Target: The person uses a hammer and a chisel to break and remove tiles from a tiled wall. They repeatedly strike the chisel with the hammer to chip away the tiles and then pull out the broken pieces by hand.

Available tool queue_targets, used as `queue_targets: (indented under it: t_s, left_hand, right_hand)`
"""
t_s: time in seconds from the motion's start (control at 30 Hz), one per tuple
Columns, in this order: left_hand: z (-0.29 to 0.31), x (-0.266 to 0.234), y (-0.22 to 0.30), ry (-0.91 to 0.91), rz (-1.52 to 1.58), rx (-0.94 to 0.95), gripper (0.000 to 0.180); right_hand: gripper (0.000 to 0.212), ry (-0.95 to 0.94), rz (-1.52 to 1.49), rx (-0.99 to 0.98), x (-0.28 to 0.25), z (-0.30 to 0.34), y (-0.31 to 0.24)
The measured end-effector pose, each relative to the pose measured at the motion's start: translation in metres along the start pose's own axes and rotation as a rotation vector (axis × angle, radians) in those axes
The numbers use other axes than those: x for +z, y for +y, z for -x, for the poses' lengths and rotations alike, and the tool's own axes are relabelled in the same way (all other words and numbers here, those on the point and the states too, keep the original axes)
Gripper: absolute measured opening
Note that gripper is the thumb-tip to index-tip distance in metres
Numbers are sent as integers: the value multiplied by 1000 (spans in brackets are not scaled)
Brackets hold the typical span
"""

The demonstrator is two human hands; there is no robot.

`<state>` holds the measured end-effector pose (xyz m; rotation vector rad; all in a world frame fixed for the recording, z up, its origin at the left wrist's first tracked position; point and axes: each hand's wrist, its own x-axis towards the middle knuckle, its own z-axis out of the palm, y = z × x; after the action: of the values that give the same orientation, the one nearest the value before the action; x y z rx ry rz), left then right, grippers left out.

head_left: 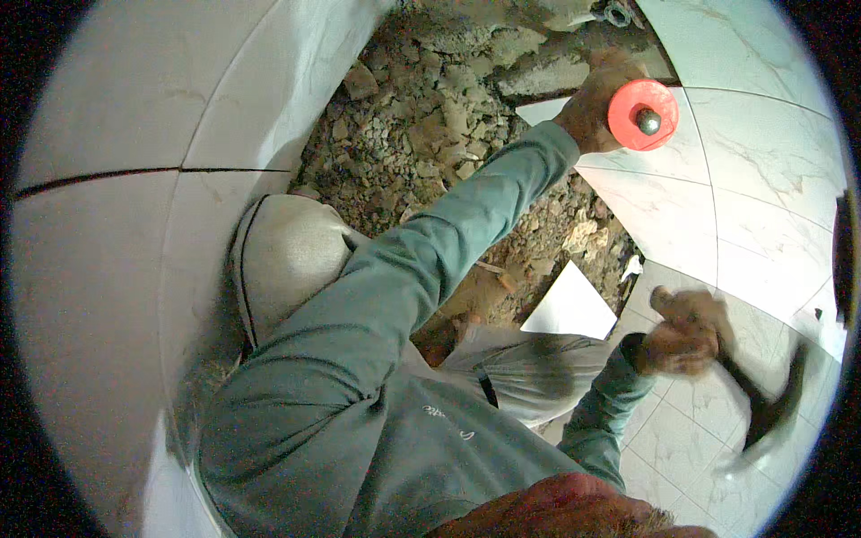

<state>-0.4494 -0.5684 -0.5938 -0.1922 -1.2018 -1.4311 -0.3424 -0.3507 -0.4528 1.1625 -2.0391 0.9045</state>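
My left hand (603, 100) reaches out to the far right, its fingers wrapped round a chisel. Of the chisel (647, 122), the round metal striking end shows inside a red-orange disc-shaped hand guard (628, 108); its shaft and tip are hidden. The hand is beside marbled white tiles (659, 161), next to broken ground. Lower right, my right hand (686, 334) is closed round the handle of a hammer (769, 408). Motion blurs the hammer, whose dark head hangs out to the right, well apart from the chisel.
Broken rubble (404, 117) covers the ground ahead of my bent knees. A triangular white tile piece (571, 305) lies by my right leg. Tall tiled wall (99, 233) stands close at left; pale floor tiles (686, 430) spread at lower right. A metal fitting (617, 13) sits at the far edge.
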Motion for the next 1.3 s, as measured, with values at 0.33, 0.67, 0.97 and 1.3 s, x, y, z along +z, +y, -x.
queue_targets:
  t_s: [0.33,0.67,0.97,1.3]
  left_hand:
    - [-3,-11,3,-22,68,4,16]
    - [22,-24,-58,-93,-167,-8,28]
    - [7,26,17,-283,-272,104,32]
    - [-31,25,8,-253,-485,263,33]
  right_hand:
    - [25,-310,186,263,27,7,7]
    - [23,-568,373,312,52,-5,5]
    - [47,95,-301,475,13,27,-12]
    - [43,231,-738,819,29,51,38]
